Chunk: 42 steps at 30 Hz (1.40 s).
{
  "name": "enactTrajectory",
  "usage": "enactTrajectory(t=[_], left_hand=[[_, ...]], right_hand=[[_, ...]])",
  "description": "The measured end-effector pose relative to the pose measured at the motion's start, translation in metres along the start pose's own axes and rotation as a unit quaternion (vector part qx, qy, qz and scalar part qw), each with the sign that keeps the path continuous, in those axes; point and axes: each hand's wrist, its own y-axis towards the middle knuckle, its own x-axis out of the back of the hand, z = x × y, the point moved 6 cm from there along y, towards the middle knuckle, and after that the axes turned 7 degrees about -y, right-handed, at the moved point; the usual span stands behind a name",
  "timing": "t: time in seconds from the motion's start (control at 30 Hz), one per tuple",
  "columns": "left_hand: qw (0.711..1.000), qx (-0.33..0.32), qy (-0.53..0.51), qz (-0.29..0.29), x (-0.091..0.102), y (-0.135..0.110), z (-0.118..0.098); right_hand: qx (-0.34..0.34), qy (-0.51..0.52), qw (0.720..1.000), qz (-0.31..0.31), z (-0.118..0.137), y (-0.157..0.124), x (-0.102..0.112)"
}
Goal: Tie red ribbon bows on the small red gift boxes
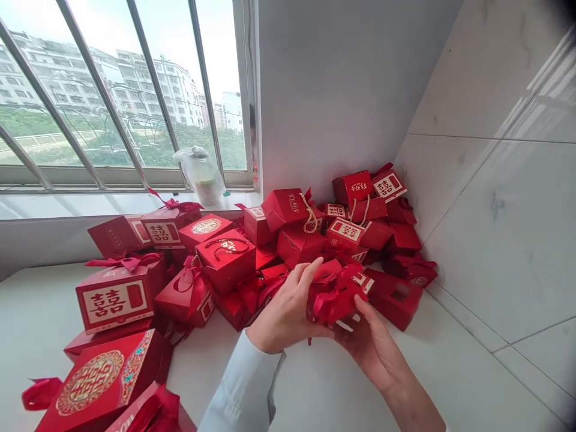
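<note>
The left hand enters from the lower centre in a pale blue sleeve, with the forearm angled up and to the right. Its fingers are curled over the near side of a small red box, and the thumb is raised along the top. The right hand enters from the lower right, palm up and bare at the wrist, and supports the box from below. Both hands are grasping the box, which is held just above the worktop, near its centre. A red ribbon is tied in a loose bow on the box. A pile of similar red boxes lies directly behind the hands and extends into the rear corner of the worktop. The nearest large box, at the front left edge, carries a gold double-happiness emblem. The rear edge meets a window with metal bars, and a plastic bag stands on its sill. A white wall closes the rear corner, and marble tiles line the right edge.
</note>
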Motion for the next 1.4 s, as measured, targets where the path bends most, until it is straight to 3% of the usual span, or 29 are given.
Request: enactTrajectory(t=[0.17,0.23,0.3,0.4,0.47,0.57,0.63,0.73,0.87,0.93,1.0,1.03,1.2,1.27,1.33,1.4], left_hand=[[0.996,0.025,-0.031,0.074,0.002,-0.019,0.003],[0.993,0.052,-0.032,0.098,0.004,-0.027,0.012],[0.990,0.085,-0.020,0.106,0.006,-0.033,0.026],[0.985,0.118,0.004,0.125,0.004,-0.037,0.040],[0.982,0.126,0.016,0.140,0.002,-0.037,0.042],[0.983,0.133,0.025,0.127,0.003,-0.036,0.039],[0.985,0.134,0.020,0.105,0.004,-0.035,0.037],[0.987,0.137,0.040,0.070,0.004,-0.038,0.036],[0.977,0.160,0.131,0.048,0.001,-0.042,0.036],[0.968,0.181,0.168,0.056,0.000,-0.042,0.035],[0.959,0.196,0.193,0.074,-0.002,-0.041,0.035],[0.955,0.199,0.203,0.082,-0.003,-0.040,0.034],[0.951,0.208,0.202,0.107,-0.002,-0.040,0.031],[0.953,0.212,0.187,0.111,-0.001,-0.041,0.031],[0.954,0.215,0.180,0.110,-0.001,-0.041,0.031],[0.956,0.211,0.180,0.099,0.000,-0.041,0.031]], right_hand=[[-0.037,-0.012,0.999,0.014,-0.026,-0.008,0.004],[-0.049,-0.066,0.996,0.024,-0.038,-0.006,0.007],[-0.055,-0.183,0.981,0.040,-0.047,-0.002,0.012],[-0.012,-0.431,0.901,0.044,-0.044,0.003,0.023],[0.050,-0.527,0.847,0.042,-0.029,0.005,0.026],[0.145,-0.548,0.823,0.034,0.003,0.006,0.018],[0.208,-0.557,0.804,0.036,0.023,0.008,0.003],[0.282,-0.582,0.755,0.109,0.033,0.015,-0.034],[0.309,-0.629,0.673,0.235,0.022,0.025,-0.075],[0.309,-0.636,0.651,0.275,0.018,0.027,-0.085],[0.307,-0.634,0.656,0.271,0.021,0.030,-0.086],[0.301,-0.627,0.673,0.254,0.024,0.032,-0.083],[0.227,-0.477,0.839,0.132,0.036,0.052,-0.038],[0.214,-0.416,0.880,0.080,0.038,0.060,-0.014],[0.206,-0.398,0.893,0.034,0.039,0.065,0.009],[0.194,-0.427,0.883,-0.007,0.041,0.064,0.029]])
